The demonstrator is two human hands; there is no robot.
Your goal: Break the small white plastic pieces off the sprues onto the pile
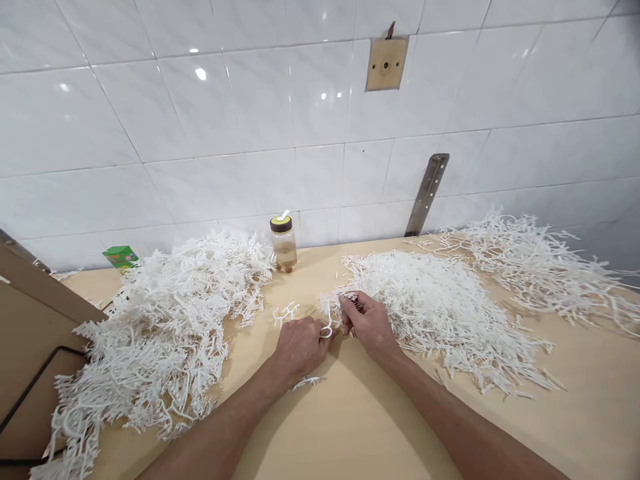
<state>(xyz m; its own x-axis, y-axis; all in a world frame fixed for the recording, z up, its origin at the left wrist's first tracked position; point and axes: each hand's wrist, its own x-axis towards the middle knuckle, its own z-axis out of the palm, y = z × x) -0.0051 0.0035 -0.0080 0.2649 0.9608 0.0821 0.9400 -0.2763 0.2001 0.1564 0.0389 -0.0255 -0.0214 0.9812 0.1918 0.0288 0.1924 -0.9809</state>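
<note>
My left hand (300, 347) is closed round a white branched twig-like piece (327, 331), whose stem curls into a loop by the thumb. Opposite it, my right hand (369, 323) pinches fingers and thumb together at the same piece's branching end; what exactly lies between those fingertips is partly hidden. A heap of short white sprigs (425, 300) lies just right of my right hand. Left of my left hand spreads a larger heap of tangled white branched pieces (180, 320). One loose sprig (286, 312) rests on the table behind my left hand, and another (306, 382) lies in front of it.
On the wooden table (345, 427), a lidded bottle of brownish liquid (284, 247) stands near the tiled wall. Bare white branches (540, 267) are piled at the far right. A green box (120, 257) sits behind the left heap. A metal bracket (427, 193) leans against the wall.
</note>
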